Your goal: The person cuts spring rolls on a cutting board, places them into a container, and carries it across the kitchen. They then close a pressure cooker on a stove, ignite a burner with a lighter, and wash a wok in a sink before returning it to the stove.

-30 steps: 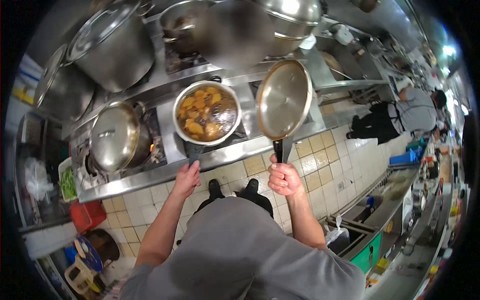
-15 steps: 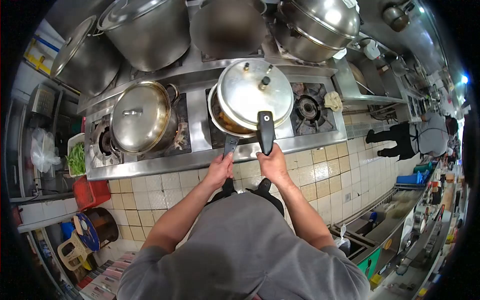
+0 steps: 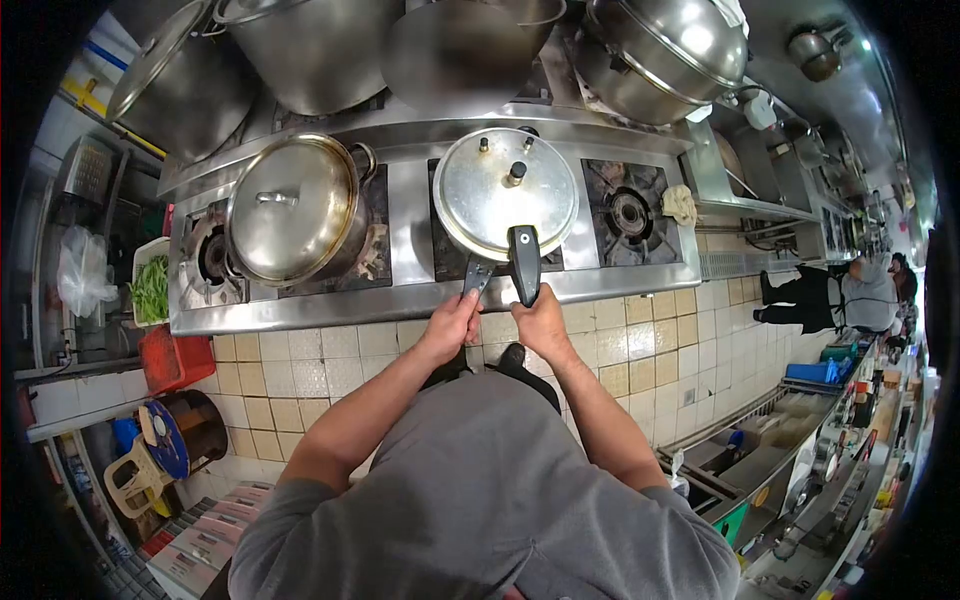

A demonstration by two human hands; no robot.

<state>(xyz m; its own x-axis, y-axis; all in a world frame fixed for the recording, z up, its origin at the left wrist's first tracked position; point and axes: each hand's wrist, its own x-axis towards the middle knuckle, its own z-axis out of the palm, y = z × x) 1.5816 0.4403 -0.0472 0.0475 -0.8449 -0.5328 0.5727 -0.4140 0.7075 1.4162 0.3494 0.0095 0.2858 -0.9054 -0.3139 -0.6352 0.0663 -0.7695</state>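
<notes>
Pressure cooker (image 3: pixel 505 195), lid on, at the middle burner of the stove (image 3: pixel 400 215). Probably heavy, stiff steel, likely hot: best held by the black handles. Left hand (image 3: pixel 452 325) clenched round the lower handle (image 3: pixel 477 275); right hand (image 3: pixel 538 320) grasping the lid handle (image 3: pixel 524 262).

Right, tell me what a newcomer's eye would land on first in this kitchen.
The shiny pressure cooker lid lies at the middle of the stove, the left hand gripping the pot handle and the right hand the lid handle. To its left stands a big covered pot; at far right another person bends over.
</notes>
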